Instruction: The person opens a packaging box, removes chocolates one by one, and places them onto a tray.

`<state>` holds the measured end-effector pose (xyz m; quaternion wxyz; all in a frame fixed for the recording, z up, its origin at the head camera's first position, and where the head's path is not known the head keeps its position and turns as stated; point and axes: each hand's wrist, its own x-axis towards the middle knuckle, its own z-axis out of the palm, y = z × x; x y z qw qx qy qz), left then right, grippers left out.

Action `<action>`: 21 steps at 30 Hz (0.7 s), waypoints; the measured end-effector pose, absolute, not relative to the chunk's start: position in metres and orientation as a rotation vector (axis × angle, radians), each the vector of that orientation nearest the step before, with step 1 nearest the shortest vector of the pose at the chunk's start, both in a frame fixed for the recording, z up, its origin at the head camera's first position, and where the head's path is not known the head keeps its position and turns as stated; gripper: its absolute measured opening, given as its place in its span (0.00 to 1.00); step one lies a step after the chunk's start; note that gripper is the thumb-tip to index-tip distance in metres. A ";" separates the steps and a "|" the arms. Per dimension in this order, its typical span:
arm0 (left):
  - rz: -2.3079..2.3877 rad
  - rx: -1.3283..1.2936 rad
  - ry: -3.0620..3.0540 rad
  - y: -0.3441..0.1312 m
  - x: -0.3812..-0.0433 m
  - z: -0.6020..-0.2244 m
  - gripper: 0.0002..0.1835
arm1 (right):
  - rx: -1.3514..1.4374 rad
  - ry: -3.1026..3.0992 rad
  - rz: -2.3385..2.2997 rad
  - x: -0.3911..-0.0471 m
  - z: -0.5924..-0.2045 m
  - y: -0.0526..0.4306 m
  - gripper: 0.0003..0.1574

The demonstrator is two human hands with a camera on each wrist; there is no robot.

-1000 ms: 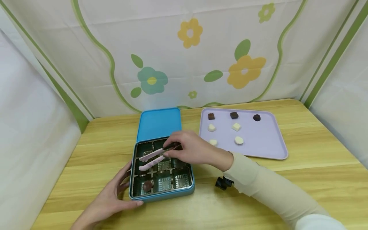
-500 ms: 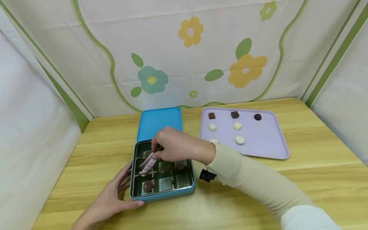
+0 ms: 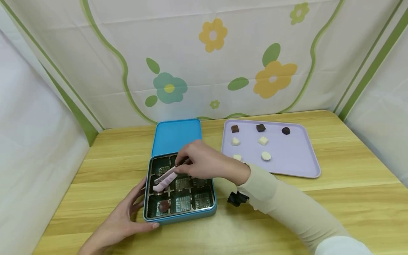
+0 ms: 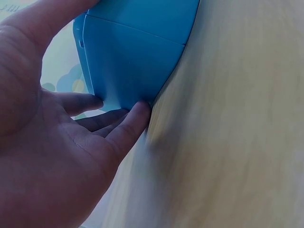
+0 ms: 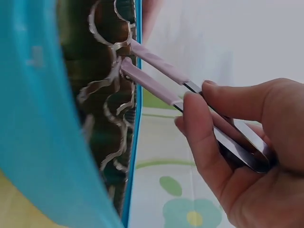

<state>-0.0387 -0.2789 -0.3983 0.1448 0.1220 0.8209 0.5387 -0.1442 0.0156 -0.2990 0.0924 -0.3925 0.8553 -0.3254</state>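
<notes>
A blue tin [image 3: 199, 212] with a dark compartmented insert stands on the table. My left hand [image 3: 122, 220] holds its near left corner, thumb along the front and fingers against the left side wall [image 4: 123, 61]. My right hand [image 3: 205, 162] pinches pink-tipped tongs [image 3: 166, 180] between thumb and fingers. Their tips are inside the tin, over the left column's middle compartment. Slightly apart in the right wrist view, the tong arms [image 5: 149, 83] show nothing gripped; whether something lies beneath is unclear. A round brown chocolate [image 3: 164, 205] sits in the near left compartment. My right hand covers part of the far compartments.
The tin's blue lid [image 3: 178, 136] lies folded back behind it. To the right, a lilac tray [image 3: 293, 157] bears several dark and white chocolates, such as a white square one [image 3: 263, 141]. A flowered curtain [image 3: 204, 71] hangs behind the table.
The tong tips have drawn closer together. My right hand swung left and lower over the tin, then came back slightly right. My left hand and the round chocolate stay put.
</notes>
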 end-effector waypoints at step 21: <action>1.463 0.337 2.429 -0.282 -0.042 -0.401 0.69 | -0.503 2.285 -1.781 -0.111 -0.364 0.084 0.14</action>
